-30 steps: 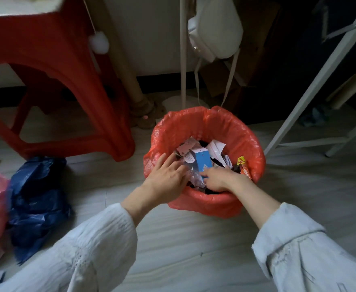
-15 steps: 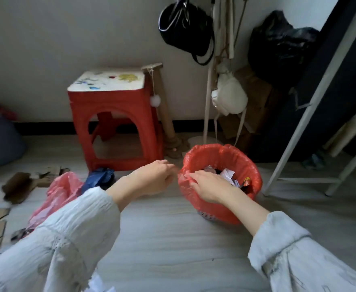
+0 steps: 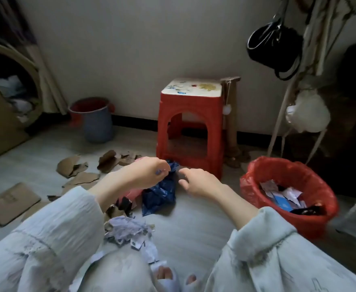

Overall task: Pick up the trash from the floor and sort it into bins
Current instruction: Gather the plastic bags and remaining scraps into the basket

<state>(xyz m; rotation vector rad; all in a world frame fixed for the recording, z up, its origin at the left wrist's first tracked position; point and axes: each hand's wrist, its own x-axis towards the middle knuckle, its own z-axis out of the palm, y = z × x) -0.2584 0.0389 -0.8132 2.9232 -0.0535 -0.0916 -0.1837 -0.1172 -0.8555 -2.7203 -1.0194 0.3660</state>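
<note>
L hand point(image 3: 143, 175) fingers seem pinched on blue bag point(image 3: 160, 192), R hand point(image 3: 200, 182) fingers loosely apart, bare floor point(image 3: 194, 224) btwn them & red-lined bin point(image 3: 288, 199).

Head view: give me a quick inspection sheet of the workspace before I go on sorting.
Surface: pale floor, littered.
Job's things: red-lined bin at right, part full of paper scraps; grey bin by the wall; blue plastic bag, torn cardboard, shredded paper on the floor.
Clutter: red stool; flat cardboard piece.
Grippers: left hand pinches the bag's top; right hand open, beside it.
Cables: nothing seen.
Surroundings: black handbag and white bag hang at right.
</note>
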